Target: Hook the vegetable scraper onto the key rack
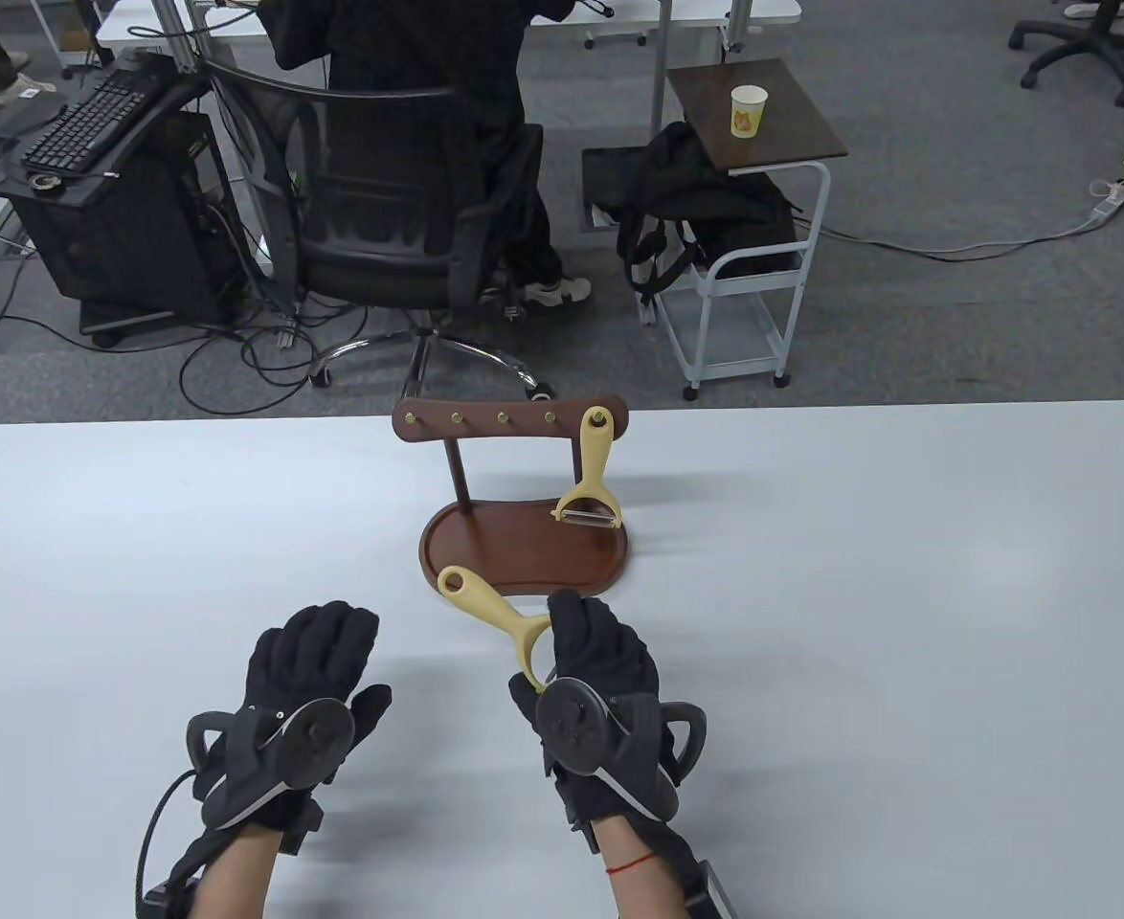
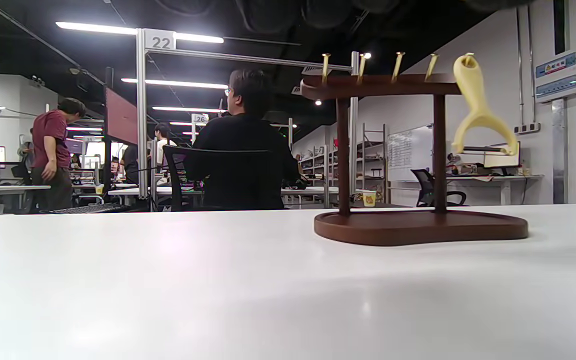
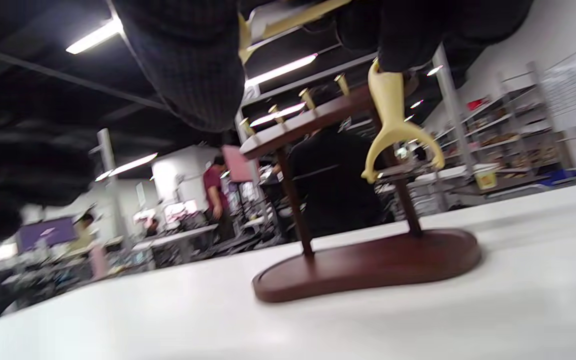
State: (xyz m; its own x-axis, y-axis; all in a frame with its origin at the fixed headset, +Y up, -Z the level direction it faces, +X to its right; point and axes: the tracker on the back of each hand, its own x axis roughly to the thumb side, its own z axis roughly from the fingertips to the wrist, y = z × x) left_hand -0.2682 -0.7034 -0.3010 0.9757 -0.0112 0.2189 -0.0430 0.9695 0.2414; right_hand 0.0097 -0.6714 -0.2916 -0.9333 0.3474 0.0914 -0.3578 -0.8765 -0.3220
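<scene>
A brown wooden key rack [image 1: 514,426] with brass pegs stands on its oval base [image 1: 524,555] at the table's middle. One yellow vegetable scraper [image 1: 593,474] hangs from the rightmost peg; it shows in the left wrist view [image 2: 475,107] and the right wrist view [image 3: 393,130]. My right hand [image 1: 595,670] grips a second yellow scraper [image 1: 495,613] by its blade end, with the handle's ring pointing up-left just in front of the base. My left hand [image 1: 308,684] rests flat on the table, holding nothing.
The white table [image 1: 907,622] spreads around the rack. Beyond its far edge stand an office chair [image 1: 380,220] with a seated person, a white cart [image 1: 753,239] with a paper cup, and floor cables.
</scene>
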